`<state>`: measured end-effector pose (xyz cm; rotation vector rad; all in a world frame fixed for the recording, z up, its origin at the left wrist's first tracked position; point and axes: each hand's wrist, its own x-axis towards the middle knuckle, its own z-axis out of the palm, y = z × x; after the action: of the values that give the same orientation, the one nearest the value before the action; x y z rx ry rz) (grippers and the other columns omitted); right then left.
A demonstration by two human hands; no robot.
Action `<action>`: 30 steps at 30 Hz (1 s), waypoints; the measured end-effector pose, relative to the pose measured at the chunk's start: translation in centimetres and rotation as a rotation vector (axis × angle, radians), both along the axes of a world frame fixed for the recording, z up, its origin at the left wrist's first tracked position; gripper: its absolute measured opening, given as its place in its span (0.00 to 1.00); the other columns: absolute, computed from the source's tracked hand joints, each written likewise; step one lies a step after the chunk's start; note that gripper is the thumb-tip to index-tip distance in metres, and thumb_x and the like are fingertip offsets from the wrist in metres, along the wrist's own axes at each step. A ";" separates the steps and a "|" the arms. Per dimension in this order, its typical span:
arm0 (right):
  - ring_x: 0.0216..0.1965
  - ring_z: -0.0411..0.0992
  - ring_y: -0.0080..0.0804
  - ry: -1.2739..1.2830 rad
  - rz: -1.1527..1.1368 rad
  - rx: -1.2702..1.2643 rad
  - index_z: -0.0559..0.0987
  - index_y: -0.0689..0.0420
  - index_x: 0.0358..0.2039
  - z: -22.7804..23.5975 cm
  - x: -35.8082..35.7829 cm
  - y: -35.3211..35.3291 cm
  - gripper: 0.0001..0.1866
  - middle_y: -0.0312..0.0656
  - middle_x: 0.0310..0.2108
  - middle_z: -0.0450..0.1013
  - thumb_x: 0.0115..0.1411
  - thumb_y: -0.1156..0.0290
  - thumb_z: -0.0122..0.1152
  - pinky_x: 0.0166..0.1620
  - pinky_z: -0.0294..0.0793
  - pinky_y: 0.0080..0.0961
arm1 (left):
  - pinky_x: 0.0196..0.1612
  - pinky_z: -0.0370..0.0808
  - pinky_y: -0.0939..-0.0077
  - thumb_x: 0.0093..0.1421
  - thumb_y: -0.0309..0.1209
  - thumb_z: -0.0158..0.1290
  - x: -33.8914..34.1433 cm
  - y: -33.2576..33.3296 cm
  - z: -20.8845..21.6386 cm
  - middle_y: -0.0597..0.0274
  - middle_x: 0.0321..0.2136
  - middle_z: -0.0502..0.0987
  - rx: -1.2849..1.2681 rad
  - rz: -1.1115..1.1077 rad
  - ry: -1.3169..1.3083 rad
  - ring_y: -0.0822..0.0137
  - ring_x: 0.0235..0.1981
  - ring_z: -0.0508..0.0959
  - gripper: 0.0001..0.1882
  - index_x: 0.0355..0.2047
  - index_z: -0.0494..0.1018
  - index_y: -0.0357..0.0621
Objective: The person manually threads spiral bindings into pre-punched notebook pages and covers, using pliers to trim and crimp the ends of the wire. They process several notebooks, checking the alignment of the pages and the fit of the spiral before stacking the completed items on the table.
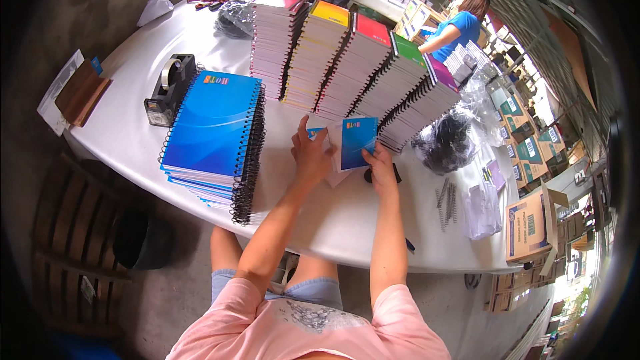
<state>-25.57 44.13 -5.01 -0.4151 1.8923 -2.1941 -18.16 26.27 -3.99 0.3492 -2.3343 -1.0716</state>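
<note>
In front of me, above the table, a small blue-covered booklet (357,145) with white sheets beside it is between my hands. My right hand (382,168) pinches its lower right corner, thumb over the blue cover. My left hand (312,155) is closed at the white sheets on the left side, with its index finger raised. Another bit of blue shows behind the left fingers; I cannot tell whether it belongs to the same booklet. Left of my hands lies a stack of blue spiral notebooks (212,123). A black object (396,173) is partly hidden behind my right hand.
Tall stacks of spiral notebooks with pink, yellow (328,13), red, green (407,51) and purple covers line the far side. A tape dispenser (163,97) stands left. Crumpled black plastic (448,143), loose wire spirals (445,203) and clear bags lie right. Other people work beyond.
</note>
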 end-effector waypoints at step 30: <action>0.49 0.69 0.35 -0.242 0.356 -0.781 0.66 0.61 0.51 3.8 6.7 -2.3 0.27 0.44 0.46 0.70 0.51 0.70 0.64 0.52 0.72 0.34 | 0.47 0.71 0.73 0.45 0.27 0.66 4.1 0.2 8.1 0.52 0.45 0.72 1.255 -0.759 0.335 0.67 0.44 0.74 0.49 0.61 0.46 0.33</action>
<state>-18.90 41.81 -1.17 -0.5213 0.7135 -2.4902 -14.05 26.45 4.13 -0.3212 -1.1978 -2.6248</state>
